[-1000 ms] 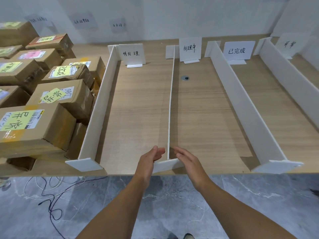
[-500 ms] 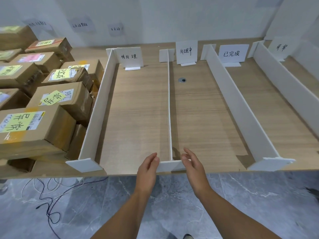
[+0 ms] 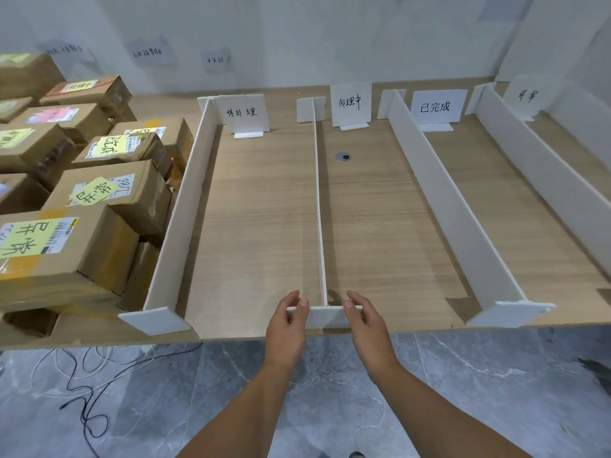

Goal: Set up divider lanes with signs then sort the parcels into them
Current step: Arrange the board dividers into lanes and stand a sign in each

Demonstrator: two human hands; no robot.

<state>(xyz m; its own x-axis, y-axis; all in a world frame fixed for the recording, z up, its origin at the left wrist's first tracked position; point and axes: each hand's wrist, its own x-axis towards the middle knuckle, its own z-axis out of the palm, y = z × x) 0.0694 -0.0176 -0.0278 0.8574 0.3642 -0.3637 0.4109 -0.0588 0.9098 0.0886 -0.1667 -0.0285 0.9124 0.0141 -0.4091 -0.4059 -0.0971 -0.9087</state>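
Observation:
Several white foam-board dividers stand lengthwise on the wooden table [image 3: 264,226], forming lanes. At the near edge my left hand [image 3: 287,328] and my right hand [image 3: 365,325] pinch the two ends of the foot plate [image 3: 325,317] of the thin middle divider [image 3: 320,209]. Left divider [image 3: 178,226] and right divider [image 3: 446,206] stand on either side, a further divider [image 3: 545,173] at far right. White signs with handwritten characters stand at the far ends: first sign [image 3: 244,114], second sign [image 3: 350,104], third sign [image 3: 436,107], fourth sign [image 3: 525,97]. Brown parcels [image 3: 109,196] with yellow labels are piled at left.
A small metal grommet [image 3: 343,156] sits in the table in the second lane. Paper labels hang on the white wall [image 3: 297,34] behind. Cables [image 3: 82,385] lie on the grey marble floor under the table's near edge.
Both hands moved from flanking the middle divider's near end onto its foot plate, and now grip it. The divider stands straighter. The camera tilted slightly down.

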